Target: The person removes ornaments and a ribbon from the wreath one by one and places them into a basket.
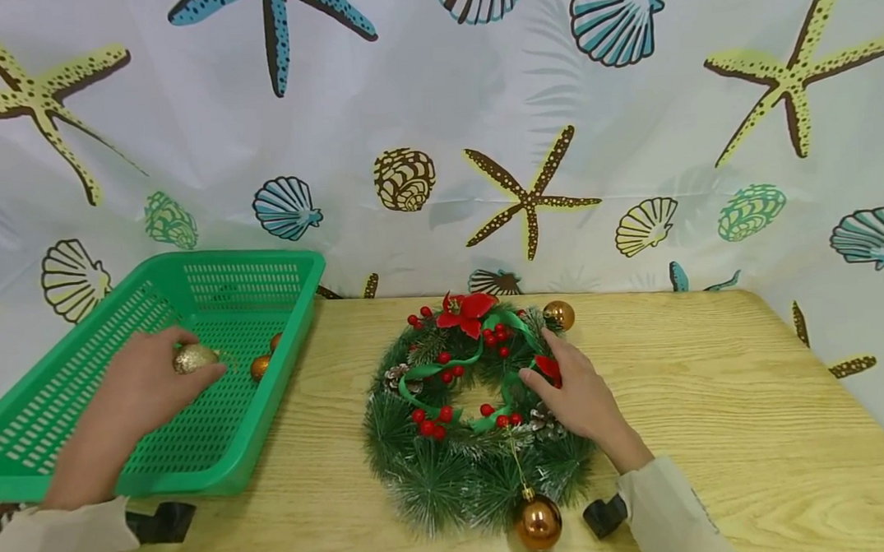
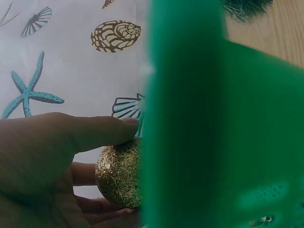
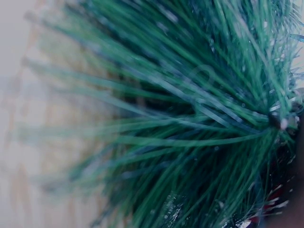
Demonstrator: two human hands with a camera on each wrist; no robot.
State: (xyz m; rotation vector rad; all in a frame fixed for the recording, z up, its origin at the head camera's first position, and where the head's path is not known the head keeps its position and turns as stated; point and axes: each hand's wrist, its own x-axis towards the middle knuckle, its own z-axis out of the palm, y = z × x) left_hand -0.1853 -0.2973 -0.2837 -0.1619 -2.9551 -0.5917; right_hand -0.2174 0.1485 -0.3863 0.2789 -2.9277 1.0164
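Over the green basket [image 1: 312,315] on the left, my left hand [image 1: 139,384] pinches a gold glitter bauble [image 1: 194,358] between thumb and fingers. In the left wrist view the same bauble [image 2: 118,178] is partly hidden by the blurred green basket side. My right hand [image 1: 584,393] rests at the right side of a green Christmas wreath [image 1: 428,474], fingers fairly straight, with a red flower [image 1: 548,370] between thumb and fingers. The wreath carries red berries, pinecones, a green ribbon and a red poinsettia [image 1: 467,309]. Only blurred wreath needles [image 3: 199,118] fill most of the right wrist view.
A shiny copper bauble [image 1: 537,523] hangs by a thread over the wreath's front edge onto the wooden table [image 1: 745,427]. Another copper-coloured bauble [image 1: 560,314] sits at its back right. Small orange baubles [image 1: 259,367] lie inside the basket. A shell-patterned curtain [image 1: 419,96] stands behind the table.
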